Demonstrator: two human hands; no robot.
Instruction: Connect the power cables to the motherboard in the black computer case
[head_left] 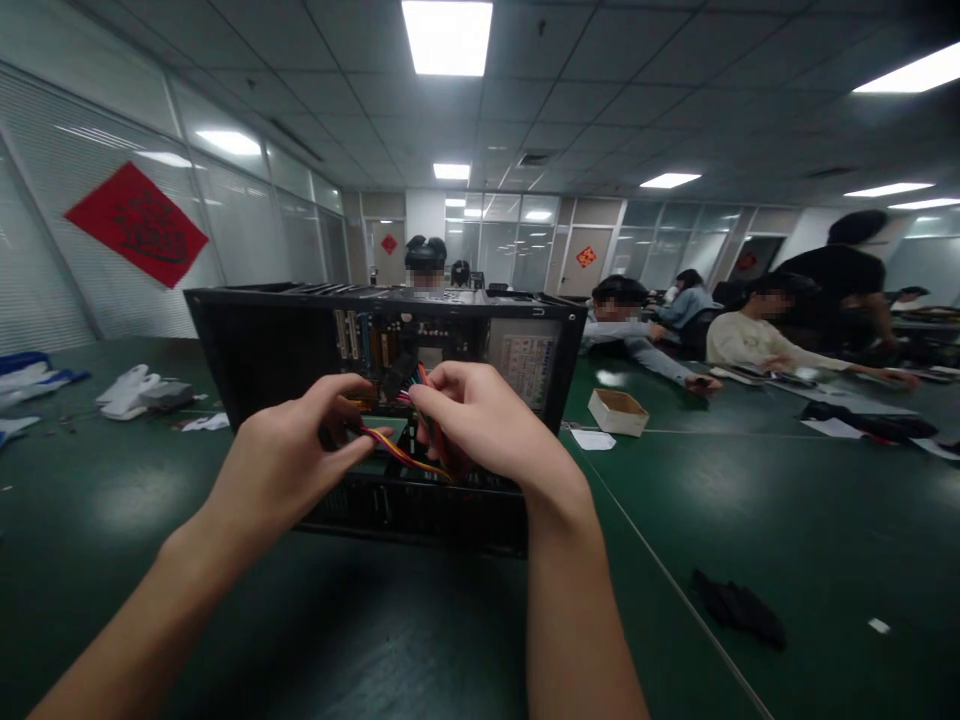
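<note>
An open black computer case (262, 345) stands on the green table, its inside facing me. Inside it show a motherboard with slots (367, 338) and, at the right, a labelled power supply (525, 350). My left hand (292, 440) is closed, pinching red and yellow power wires (401, 458) between thumb and fingers near the middle of the case. Beside it, my right hand (469, 405) is closed around a bundle of coloured cables (421, 378). The ends of the cables and the right fingertips are partly hidden.
On the green table (675, 500) lie a small open box (619, 411), white paper (592, 440) and a black cloth item (739, 607). White plastic bags (133, 391) lie at the left. People sit along the table at the right, and one stands behind them.
</note>
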